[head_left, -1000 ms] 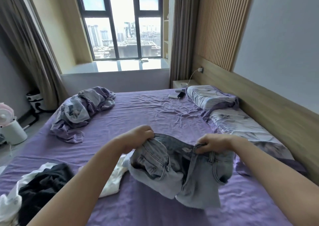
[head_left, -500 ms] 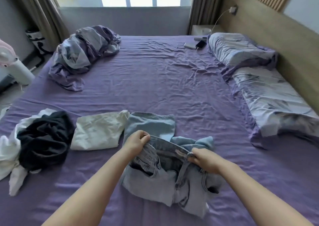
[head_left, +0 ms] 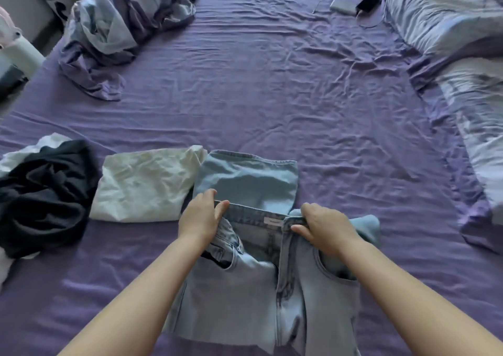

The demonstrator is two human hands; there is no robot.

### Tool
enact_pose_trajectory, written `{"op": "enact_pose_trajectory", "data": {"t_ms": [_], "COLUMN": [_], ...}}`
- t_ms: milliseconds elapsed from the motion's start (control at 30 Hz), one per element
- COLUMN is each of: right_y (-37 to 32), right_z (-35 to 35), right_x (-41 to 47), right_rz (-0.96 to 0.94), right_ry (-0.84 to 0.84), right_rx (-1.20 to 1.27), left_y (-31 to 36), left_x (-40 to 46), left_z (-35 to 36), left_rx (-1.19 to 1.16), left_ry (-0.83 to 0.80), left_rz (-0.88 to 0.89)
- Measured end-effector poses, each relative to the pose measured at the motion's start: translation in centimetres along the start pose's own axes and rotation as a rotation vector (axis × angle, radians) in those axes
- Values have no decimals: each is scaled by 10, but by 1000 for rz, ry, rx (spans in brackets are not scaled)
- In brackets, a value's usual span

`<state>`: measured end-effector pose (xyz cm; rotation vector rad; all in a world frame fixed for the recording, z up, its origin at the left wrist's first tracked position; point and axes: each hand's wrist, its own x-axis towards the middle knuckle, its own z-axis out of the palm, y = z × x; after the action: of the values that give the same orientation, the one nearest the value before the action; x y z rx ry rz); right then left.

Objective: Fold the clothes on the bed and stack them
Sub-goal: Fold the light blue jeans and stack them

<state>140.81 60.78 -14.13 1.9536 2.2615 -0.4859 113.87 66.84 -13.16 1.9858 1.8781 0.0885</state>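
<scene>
Pale blue jeans [head_left: 245, 287] lie on the purple bed sheet [head_left: 272, 97] in front of me, waistband away from me. My left hand [head_left: 201, 217] pinches the waistband at its left end. My right hand [head_left: 321, 225] grips the waistband at the right, by the fly. Beyond the waistband lies a flat blue denim piece [head_left: 245, 181]; whether it belongs to the same jeans I cannot tell. A folded white garment [head_left: 144, 187] lies to its left. Further left sits a crumpled pile of black clothing [head_left: 43, 192] over white cloth.
A bunched lilac duvet [head_left: 122, 23] lies at the far left of the bed. Two pillows [head_left: 449, 15] run along the right side. A phone and power bank [head_left: 353, 4] with a cable sit near the far pillow. A white appliance [head_left: 13, 48] stands off the left edge.
The jeans came down from mid-air onto the sheet and are spread flatter. Both hands kept hold of the waistband. My view tilted down from the window to the bed.
</scene>
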Motion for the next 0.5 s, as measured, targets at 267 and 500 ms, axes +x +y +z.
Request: {"op": "enact_pose_trajectory", "data": {"t_ms": [267,500], "right_y": [-10,-20], "right_z": [58,63], "right_x": [-5,-12], "right_rz": [28,101], "right_ry": [53,143], "right_rx": [128,289], "left_y": [3,-23], "left_x": [1,10], "left_z": [78,82], "left_rx": [371,597], "left_ry": [-218,-351], "left_rz": [691,485]}}
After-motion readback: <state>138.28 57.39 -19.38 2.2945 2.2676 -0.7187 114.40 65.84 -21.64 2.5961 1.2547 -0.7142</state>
